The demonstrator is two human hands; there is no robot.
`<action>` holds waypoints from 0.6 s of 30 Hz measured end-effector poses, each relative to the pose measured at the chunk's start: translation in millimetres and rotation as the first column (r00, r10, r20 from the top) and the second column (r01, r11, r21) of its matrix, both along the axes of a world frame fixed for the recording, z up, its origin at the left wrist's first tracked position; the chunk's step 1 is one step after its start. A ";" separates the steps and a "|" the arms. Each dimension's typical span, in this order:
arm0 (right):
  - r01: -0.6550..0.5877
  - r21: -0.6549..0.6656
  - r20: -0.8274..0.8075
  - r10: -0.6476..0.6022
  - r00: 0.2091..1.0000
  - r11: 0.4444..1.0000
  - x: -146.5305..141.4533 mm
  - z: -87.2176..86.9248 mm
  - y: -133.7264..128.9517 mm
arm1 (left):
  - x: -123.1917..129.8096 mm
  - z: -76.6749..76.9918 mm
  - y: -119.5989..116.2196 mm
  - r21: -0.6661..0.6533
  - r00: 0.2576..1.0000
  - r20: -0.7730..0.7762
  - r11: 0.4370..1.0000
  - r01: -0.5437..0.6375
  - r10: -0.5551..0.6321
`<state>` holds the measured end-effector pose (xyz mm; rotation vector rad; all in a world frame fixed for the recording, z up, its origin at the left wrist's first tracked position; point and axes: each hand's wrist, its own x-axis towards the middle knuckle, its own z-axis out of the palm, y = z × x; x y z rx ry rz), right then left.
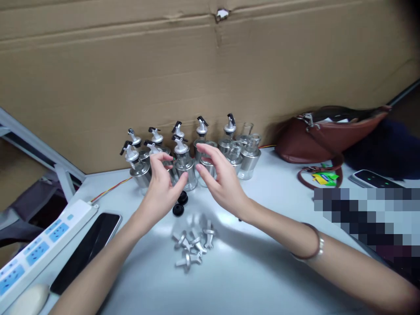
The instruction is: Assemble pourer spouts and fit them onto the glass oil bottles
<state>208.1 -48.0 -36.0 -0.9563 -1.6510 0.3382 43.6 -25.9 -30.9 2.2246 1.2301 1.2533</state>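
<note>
My left hand (pixel 166 186) is raised in front of the bottles, thumb and fingers apart, holding nothing. Facing it, my right hand (pixel 221 181) is also open and empty. Between and behind them stands a glass bottle (pixel 186 173) with a steel sleeve and a silver pourer top (pixel 180 146) with a black lever. Several similar bottles with pourers stand in rows to both sides, partly hidden by my hands. On the right, bottles such as this glass bottle (pixel 249 162) have bare necks. Closer to me lie several loose silver pourer spouts (pixel 197 240) and black round stoppers (pixel 178 210).
A cardboard wall (pixel 183 74) rises behind the bottles. On the left of the table lie a power strip (pixel 39 253), a black phone (pixel 87 251) and a pale rounded object (pixel 31 299). To the right are a brown bag (pixel 328 138), small packets (pixel 324 177) and a dark-faced device (pixel 377 179).
</note>
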 end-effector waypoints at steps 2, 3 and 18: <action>0.004 -0.079 -0.079 -0.010 0.997 0.997 -13.9 -2.4 14.5 | 6.8 -14.0 5.6 -0.081 0.981 0.178 0.993 0.087 -0.071; 0.006 -0.142 -0.119 -0.023 0.993 0.990 -19.9 -4.1 21.3 | 9.2 -20.5 8.0 -0.128 0.975 0.199 0.983 0.128 -0.101; 0.047 -0.110 -0.090 -0.057 0.994 0.993 -47.3 -18.2 60.0 | 8.2 -49.4 13.2 -0.057 0.953 -0.262 0.988 0.141 -0.151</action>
